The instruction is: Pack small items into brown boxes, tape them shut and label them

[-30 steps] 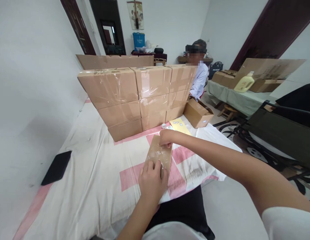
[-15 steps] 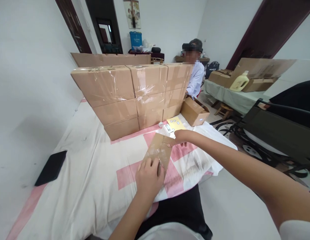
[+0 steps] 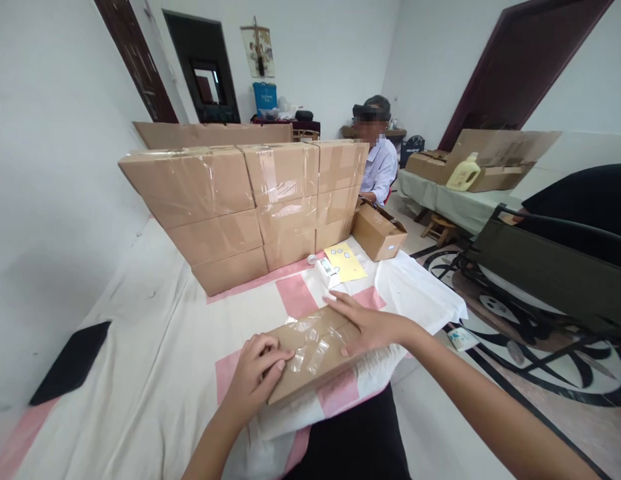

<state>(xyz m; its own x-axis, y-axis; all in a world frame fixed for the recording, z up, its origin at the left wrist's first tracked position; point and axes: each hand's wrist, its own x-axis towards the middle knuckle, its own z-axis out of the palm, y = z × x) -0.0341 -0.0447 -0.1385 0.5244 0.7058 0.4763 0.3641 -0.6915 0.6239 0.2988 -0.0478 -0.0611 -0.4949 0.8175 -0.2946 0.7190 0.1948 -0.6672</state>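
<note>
A flat brown cardboard box [image 3: 310, 347] rests at the near edge of the cloth-covered table, with strips of shiny clear tape across its top. At its left end my left hand [image 3: 260, 370] is closed on the box, fingers bent over the top and thumb toward the near edge. My right hand [image 3: 367, 327] lies over the right end, open, fingers stretched past the far edge and thumb on the top. Beyond the box are a small white box [image 3: 327, 273], a roll of tape [image 3: 311, 259] and a yellow sheet [image 3: 351, 265] with small labels.
Stacked, taped cartons [image 3: 250, 207] form a wall across the table. An open carton [image 3: 379, 231] stands right of them, near a seated person [image 3: 380, 163]. A black flat object [image 3: 73, 363] lies at left. A folding chair [image 3: 565, 267] stands at right.
The cardboard box has turned and lies more level across the table edge. My right hand has moved from its far corner onto its right end; my left hand has shifted to the left end.
</note>
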